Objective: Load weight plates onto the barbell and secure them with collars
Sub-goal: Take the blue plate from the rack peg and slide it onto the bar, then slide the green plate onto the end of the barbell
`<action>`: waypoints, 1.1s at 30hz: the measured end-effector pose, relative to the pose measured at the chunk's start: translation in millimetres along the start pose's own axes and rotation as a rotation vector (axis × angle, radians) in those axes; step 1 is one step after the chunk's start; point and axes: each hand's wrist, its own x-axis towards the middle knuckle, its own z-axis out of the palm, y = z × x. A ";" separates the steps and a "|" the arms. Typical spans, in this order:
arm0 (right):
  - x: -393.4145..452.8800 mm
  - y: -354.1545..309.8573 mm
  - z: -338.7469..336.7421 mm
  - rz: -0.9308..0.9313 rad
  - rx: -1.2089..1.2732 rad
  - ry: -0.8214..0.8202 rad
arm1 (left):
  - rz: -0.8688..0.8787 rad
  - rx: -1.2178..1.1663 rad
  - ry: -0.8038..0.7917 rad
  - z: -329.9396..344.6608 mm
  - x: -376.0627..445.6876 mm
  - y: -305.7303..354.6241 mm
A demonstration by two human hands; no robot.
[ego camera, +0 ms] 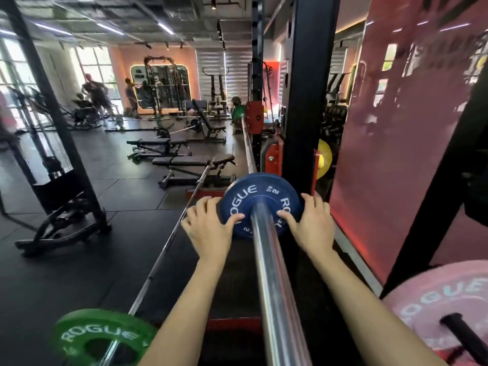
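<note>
Your blue Rogue plate [260, 204] sits threaded on the chrome barbell sleeve [274, 286], well up the sleeve, away from you and close to the black rack upright [307, 101]. The sleeve runs from the bottom edge of the view straight through the plate's centre hole.

Your left hand [208, 228] is on the plate's left edge: thumb laid across the printed face, fingers curled over the rim toward the back. Your right hand [311, 225] mirrors it on the right edge, thumb on the face near the sleeve, fingers wrapped over the rim. So you grip the plate from both sides, the sleeve passing between your two hands. Both forearms flank the sleeve, left arm on its left, right arm on its right.

Green Rogue plate [103, 336] sits low left on a second, thinner bar [169, 239] that runs diagonally up toward the plate's left side. Pink Rogue plate [443, 313] is at the lower right on a black peg [464, 336], well apart from your right hand. A yellow plate [323, 158] shows behind the upright. Black weight benches [190, 162] stand on the dark floor [79, 260] further back. Whether the blue plate touches the bar's collar shoulder behind it, cannot tell.
</note>
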 end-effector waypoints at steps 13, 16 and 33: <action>-70.5 1.8 -42.8 -0.011 0.017 0.074 | 0.050 -0.102 -0.018 -60.1 -45.4 -17.9; -108.3 -4.3 -62.9 -0.001 0.048 0.097 | 0.048 -0.160 -0.058 -89.0 -72.4 -23.6; -280.3 21.9 -183.5 0.086 0.057 0.071 | 0.054 -0.318 -0.404 -163.8 -268.4 4.2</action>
